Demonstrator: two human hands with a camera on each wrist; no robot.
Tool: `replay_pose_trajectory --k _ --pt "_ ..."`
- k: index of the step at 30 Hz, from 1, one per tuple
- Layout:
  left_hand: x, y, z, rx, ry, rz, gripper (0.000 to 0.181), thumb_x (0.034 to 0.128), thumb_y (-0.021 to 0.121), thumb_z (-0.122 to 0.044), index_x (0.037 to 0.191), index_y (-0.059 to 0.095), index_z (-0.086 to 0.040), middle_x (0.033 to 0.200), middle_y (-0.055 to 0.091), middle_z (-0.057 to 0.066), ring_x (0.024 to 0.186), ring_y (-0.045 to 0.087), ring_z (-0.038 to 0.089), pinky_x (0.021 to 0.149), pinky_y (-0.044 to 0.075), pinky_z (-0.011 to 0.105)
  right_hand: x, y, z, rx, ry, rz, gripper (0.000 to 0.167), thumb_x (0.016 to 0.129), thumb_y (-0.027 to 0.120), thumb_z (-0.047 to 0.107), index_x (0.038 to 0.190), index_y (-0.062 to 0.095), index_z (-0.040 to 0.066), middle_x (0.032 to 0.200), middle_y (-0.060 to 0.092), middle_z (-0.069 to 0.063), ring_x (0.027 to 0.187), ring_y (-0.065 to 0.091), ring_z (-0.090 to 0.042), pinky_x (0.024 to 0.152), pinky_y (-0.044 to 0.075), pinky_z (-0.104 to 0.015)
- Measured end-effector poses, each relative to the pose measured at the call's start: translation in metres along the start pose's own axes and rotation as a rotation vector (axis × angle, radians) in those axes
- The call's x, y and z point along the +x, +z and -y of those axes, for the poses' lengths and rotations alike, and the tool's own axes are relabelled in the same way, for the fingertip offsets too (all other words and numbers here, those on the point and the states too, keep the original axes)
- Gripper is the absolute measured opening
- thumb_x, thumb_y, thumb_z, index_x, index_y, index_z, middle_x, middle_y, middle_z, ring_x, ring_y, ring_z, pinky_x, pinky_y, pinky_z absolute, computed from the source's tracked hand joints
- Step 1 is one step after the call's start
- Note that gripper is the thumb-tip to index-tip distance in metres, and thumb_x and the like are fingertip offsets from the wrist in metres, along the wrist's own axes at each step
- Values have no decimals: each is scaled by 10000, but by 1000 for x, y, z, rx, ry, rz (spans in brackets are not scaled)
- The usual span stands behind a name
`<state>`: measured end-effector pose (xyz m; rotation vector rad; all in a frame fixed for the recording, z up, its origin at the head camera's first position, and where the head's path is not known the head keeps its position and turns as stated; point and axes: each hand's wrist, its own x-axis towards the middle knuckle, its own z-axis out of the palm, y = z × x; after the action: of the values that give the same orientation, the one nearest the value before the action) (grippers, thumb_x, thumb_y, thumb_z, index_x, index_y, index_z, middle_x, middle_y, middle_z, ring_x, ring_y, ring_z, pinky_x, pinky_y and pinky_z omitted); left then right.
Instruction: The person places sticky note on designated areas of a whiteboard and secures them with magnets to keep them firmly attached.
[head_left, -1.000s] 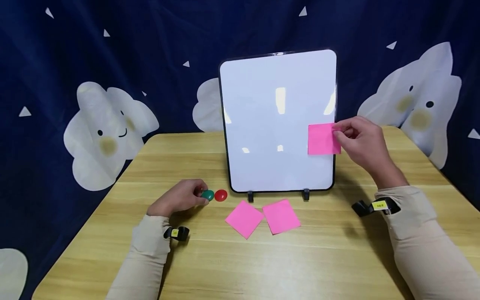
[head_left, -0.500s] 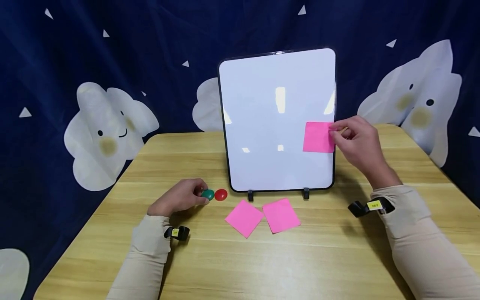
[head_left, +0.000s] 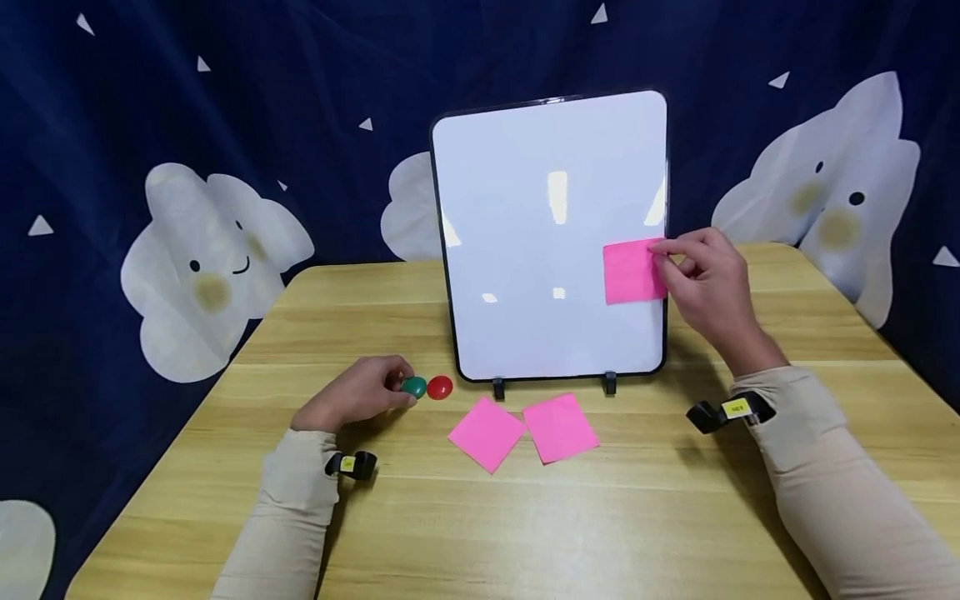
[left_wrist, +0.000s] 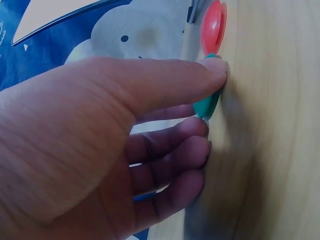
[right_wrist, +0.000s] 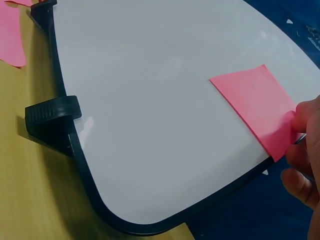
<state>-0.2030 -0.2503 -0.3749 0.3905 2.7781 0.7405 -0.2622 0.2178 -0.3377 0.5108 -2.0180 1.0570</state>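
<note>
My right hand [head_left: 708, 287] pinches the right edge of a pink sticky note [head_left: 630, 272] between thumb and fingers. The note lies over the right side of an upright whiteboard [head_left: 551, 333], near its edge. In the right wrist view the note [right_wrist: 255, 102] slants across the board's face, its outer edge under the fingertips. On the table at left, my left hand [head_left: 363, 392] pinches a green round magnet [head_left: 414, 387]. The left wrist view shows the thumb across this green magnet [left_wrist: 206, 106]. A red round magnet [head_left: 440, 387] sits right beside it.
Two pink sticky notes, a left one [head_left: 487, 435] and a right one [head_left: 561, 428], lie on the table in front of the board. Black feet, such as the right foot [head_left: 611, 383], hold the board up. Behind hangs a dark blue curtain [head_left: 337, 67] with clouds.
My right hand has moved slightly left with the sticky note, which now overlaps the board up to its right edge. The note has tilted a little. My left hand keeps its place.
</note>
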Motion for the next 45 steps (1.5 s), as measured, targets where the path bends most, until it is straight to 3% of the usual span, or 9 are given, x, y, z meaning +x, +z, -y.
replay_pose_trajectory --k 6,11,18,29,34,45 --pt "0 0 0 18 15 0 224 881 774 -179 1056 668 -87 848 607 19 743 540 187 669 479 332 -1 1 1 11 -4 7 207 892 671 -46 1059 779 13 944 568 -133 776 493 -179 595 367 -189" --pt "1 1 0 47 17 -8 216 871 780 -204 1015 663 -94 814 595 11 710 531 176 640 466 327 -2 0 1 5 12 30 231 892 679 -34 1091 775 35 967 565 -93 710 477 -91 571 368 -184" --pt "1 2 -1 59 29 -26 242 859 779 -236 996 652 -82 779 583 6 675 521 165 614 451 322 -3 -1 1 6 13 38 252 897 660 -37 1103 775 49 976 585 -112 703 468 -92 565 364 -184" --pt "2 0 0 82 115 -132 310 863 797 -268 1081 660 -95 945 616 3 847 576 177 769 517 357 -3 -1 0 -13 20 41 243 896 679 -12 1102 781 69 947 600 -110 596 390 -86 516 296 -212" --pt "2 2 -2 87 128 -169 319 871 787 -272 1110 669 -97 1025 638 2 894 609 177 806 536 386 -4 -1 0 -12 21 41 246 898 679 -4 1106 782 79 938 605 -108 585 383 -87 511 292 -213" --pt "2 3 -6 67 152 -186 296 866 781 -256 1102 679 -109 935 655 -38 811 610 137 711 520 327 -3 -1 1 -16 27 48 256 907 672 -6 1125 775 82 909 591 -86 613 412 -98 524 314 -205"
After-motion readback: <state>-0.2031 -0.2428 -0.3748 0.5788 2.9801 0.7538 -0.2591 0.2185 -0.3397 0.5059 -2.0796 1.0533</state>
